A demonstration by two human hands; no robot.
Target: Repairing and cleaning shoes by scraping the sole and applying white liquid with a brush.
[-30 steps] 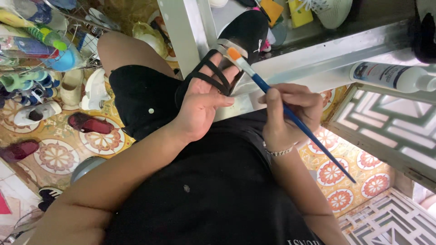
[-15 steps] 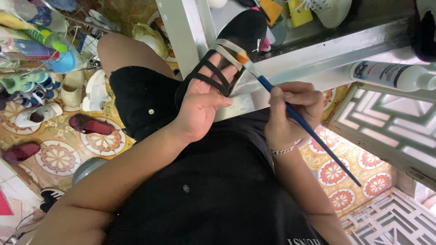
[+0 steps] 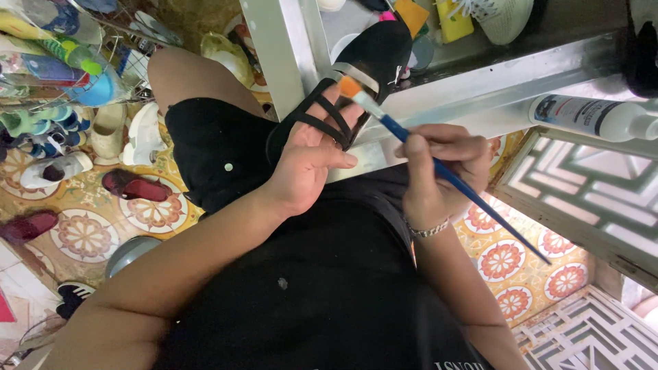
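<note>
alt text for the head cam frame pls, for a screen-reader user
Seen from above, a seated person's left hand holds a black strappy sandal while the right hand touches the orange tip of a blue-handled paintbrush to its straps. A white bottle lies on the metal table; shoes sit on the patterned tile floor.

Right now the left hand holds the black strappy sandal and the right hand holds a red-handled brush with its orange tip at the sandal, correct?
Not quite: the brush handle is blue, not red, as the head view shows. The rest stands: the left hand holds the black sandal, and the right hand holds the brush with its orange tip at the sandal.
</note>
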